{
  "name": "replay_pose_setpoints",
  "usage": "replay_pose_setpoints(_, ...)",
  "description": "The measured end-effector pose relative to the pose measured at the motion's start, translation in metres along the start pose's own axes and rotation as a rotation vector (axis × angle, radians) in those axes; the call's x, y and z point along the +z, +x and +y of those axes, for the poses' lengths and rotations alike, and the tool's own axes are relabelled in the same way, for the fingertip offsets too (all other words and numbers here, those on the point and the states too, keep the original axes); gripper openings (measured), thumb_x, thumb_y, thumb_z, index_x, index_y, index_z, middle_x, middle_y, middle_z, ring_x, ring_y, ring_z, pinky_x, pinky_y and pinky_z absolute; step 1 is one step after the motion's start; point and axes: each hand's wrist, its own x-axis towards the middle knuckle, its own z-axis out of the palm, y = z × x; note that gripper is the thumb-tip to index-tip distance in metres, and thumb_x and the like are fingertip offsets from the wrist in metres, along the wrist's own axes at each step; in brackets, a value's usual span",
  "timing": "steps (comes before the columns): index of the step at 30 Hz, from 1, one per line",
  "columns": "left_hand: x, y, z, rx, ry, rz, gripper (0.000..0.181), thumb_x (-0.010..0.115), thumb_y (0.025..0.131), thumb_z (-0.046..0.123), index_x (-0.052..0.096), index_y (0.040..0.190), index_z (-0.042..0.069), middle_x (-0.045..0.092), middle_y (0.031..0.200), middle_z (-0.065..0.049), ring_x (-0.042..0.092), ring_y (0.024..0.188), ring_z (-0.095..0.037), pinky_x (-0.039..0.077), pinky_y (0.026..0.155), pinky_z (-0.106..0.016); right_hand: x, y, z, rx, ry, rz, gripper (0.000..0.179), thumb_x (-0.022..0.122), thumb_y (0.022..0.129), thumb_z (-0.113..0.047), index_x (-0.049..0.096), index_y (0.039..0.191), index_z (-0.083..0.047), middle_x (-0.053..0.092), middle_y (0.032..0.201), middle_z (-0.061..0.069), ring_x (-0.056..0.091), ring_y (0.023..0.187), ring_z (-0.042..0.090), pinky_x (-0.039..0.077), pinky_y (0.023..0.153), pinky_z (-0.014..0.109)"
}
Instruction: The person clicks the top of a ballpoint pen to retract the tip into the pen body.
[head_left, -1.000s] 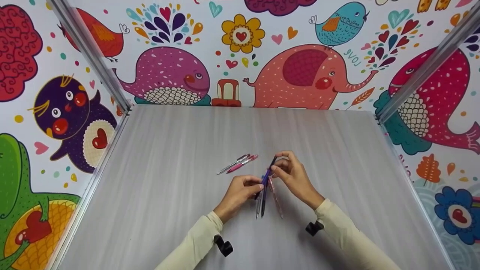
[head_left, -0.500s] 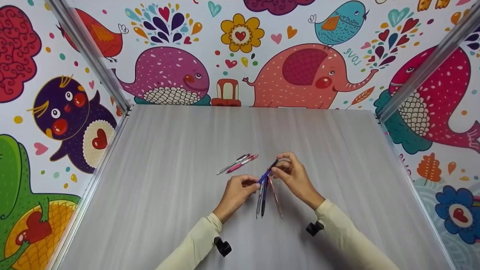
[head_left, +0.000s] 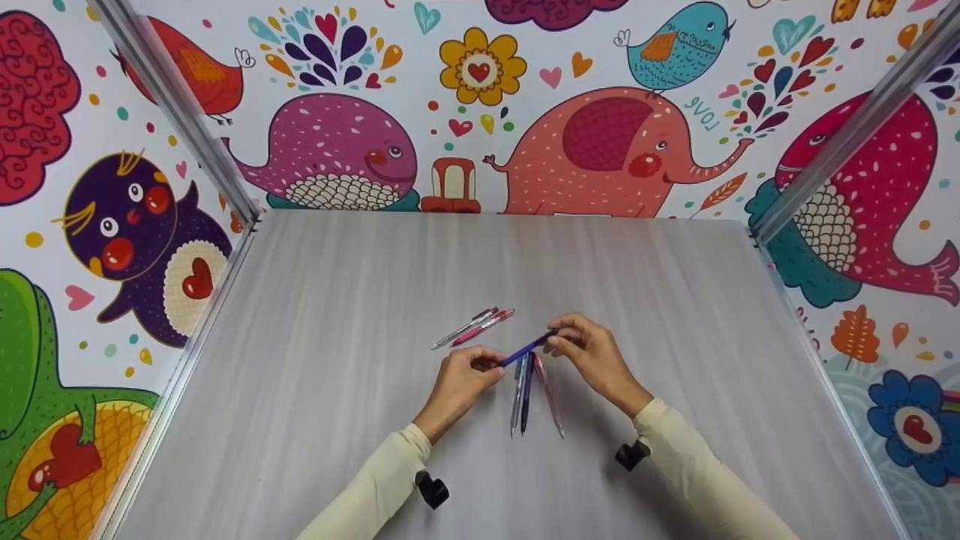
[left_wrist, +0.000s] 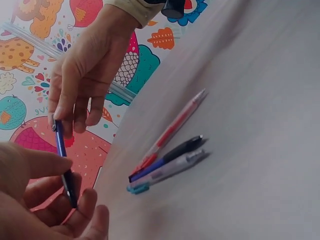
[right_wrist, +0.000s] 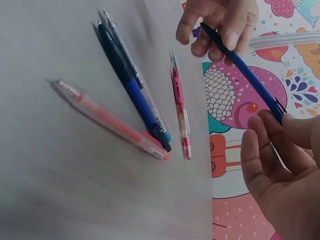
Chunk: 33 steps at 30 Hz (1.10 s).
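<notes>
Both hands hold a blue pen (head_left: 525,350) with a dark grip, raised over the table. My left hand (head_left: 459,384) pinches its dark grip end between thumb and fingers. At the clip end, my right hand (head_left: 598,361) pinches it; in the right wrist view the pen (right_wrist: 251,76) slants between the two hands. Below lie a clear pen with a teal end (left_wrist: 167,169), a second blue pen with a black grip (left_wrist: 162,161) and a clear red pen (left_wrist: 175,125), their back ends close together and the red one fanned away.
Farther back and left on the grey table (head_left: 337,300) lie a clear pen (head_left: 463,328) and a pink pen (head_left: 484,328), side by side. Patterned walls with cartoon animals and metal rails (head_left: 176,112) surround the table. Each sleeve carries a black wrist mount.
The held blue pen has swung from steep to a flatter slant. My left hand has moved left with its grip end, away from the pens below; my right hand has dropped slightly.
</notes>
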Motion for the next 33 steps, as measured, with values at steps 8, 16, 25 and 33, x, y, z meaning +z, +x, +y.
replay_pose_setpoints(8, -0.009, 0.003, -0.010, 0.102, 0.107, 0.066, 0.012, 0.079, 0.096, -0.002, 0.081, 0.107, 0.003, 0.078, 0.101, -0.006, 0.070, 0.094, -0.019, 0.059, 0.083, -0.030, -0.002, -0.001, 0.006, -0.004, -0.019, -0.030, 0.017, 0.071, 0.104, 0.003, 0.073, 0.120, 0.007, 0.081, 0.107, 0.018, 0.077, 0.094, 0.043, 0.063, 0.087, 0.026)
replay_pose_setpoints(16, -0.005, 0.011, -0.022, 0.273, 0.218, 0.116, 0.010, 0.081, 0.097, -0.001, 0.079, 0.105, 0.005, 0.076, 0.103, -0.006, 0.073, 0.097, -0.019, 0.062, 0.090, -0.037, -0.006, -0.004, 0.014, 0.031, -0.068, -0.019, 0.015, 0.075, 0.102, 0.001, 0.078, 0.116, -0.003, 0.081, 0.106, 0.012, 0.074, 0.096, 0.052, 0.063, 0.085, 0.028)
replay_pose_setpoints(25, 0.003, 0.022, -0.029, 0.357, 0.348, 0.098, 0.008, 0.082, 0.098, 0.005, 0.079, 0.105, 0.006, 0.076, 0.104, -0.004, 0.072, 0.102, -0.022, 0.058, 0.095, -0.042, -0.012, -0.010, 0.031, 0.049, -0.133, 0.021, 0.011, 0.076, 0.103, -0.003, 0.078, 0.114, -0.005, 0.081, 0.106, 0.012, 0.075, 0.097, 0.042, 0.058, 0.081, 0.022)
replay_pose_setpoints(33, 0.012, 0.032, -0.029, 0.367, 0.384, 0.074, 0.008, 0.081, 0.099, 0.006, 0.079, 0.106, 0.006, 0.077, 0.106, -0.005, 0.069, 0.104, -0.023, 0.055, 0.098, -0.045, -0.017, -0.011, 0.043, 0.049, -0.206, 0.082, 0.011, 0.076, 0.101, 0.001, 0.079, 0.111, -0.004, 0.080, 0.102, 0.008, 0.072, 0.092, 0.020, 0.058, 0.084, 0.022)
